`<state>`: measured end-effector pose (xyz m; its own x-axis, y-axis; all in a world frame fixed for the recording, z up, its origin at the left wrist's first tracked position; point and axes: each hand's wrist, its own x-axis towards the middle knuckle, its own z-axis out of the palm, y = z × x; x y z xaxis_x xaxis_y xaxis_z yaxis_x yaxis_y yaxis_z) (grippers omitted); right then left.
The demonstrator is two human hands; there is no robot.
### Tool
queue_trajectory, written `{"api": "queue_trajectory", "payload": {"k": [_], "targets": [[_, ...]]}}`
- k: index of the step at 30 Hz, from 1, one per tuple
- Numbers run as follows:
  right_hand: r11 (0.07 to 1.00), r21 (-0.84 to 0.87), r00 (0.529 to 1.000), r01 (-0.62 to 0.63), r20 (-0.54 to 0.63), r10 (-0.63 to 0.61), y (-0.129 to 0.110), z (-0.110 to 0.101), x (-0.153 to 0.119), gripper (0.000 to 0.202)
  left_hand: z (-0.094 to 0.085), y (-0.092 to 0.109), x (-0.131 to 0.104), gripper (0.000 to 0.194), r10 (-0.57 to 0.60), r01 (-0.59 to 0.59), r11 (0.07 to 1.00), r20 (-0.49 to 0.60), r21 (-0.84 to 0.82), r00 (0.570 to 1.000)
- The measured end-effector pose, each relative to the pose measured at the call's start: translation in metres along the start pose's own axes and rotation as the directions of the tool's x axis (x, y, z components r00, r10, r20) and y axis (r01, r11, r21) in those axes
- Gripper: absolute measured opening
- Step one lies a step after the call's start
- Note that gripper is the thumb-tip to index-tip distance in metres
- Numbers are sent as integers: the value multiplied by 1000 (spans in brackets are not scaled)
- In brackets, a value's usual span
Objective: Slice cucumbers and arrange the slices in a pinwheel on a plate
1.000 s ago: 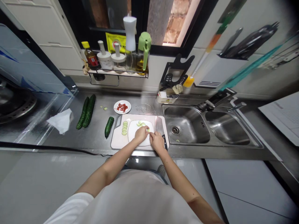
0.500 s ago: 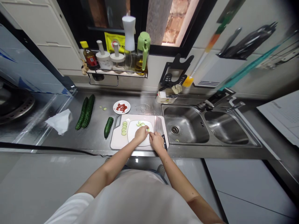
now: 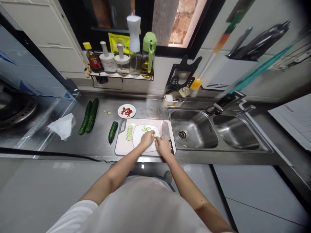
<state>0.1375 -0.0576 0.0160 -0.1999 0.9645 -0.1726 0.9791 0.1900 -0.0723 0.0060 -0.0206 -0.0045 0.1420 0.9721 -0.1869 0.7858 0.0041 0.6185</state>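
Observation:
A white square plate rests on the pink cutting board, with several cucumber slices curved along its far side. Over the plate's right half, my left hand pinches a cucumber slice at its fingertips. My right hand is closed beside it, fingertips at the near edge of that slice; whether it grips anything is hidden. A row of slices lies on the board left of the plate. A knife lies at the board's right side, its dark handle partly behind my right hand.
Left of the board lie a short cucumber and two long cucumbers. Behind it stands a small plate of chopped red pieces. A double sink is on the right, a white cloth far left, a condiment rack above.
My hands have barely moved; the fingers of my right hand have shifted slightly at the slice. Everything else stays where it was.

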Motion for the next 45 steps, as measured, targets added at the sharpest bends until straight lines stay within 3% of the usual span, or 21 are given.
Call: {"api": "queue_trajectory", "payload": {"k": [45], "targets": [[1000,20,999,-17,29,17,-1,-7,-2,35,-4,5,-4,28,-31,31,999,16,10,999]]}}
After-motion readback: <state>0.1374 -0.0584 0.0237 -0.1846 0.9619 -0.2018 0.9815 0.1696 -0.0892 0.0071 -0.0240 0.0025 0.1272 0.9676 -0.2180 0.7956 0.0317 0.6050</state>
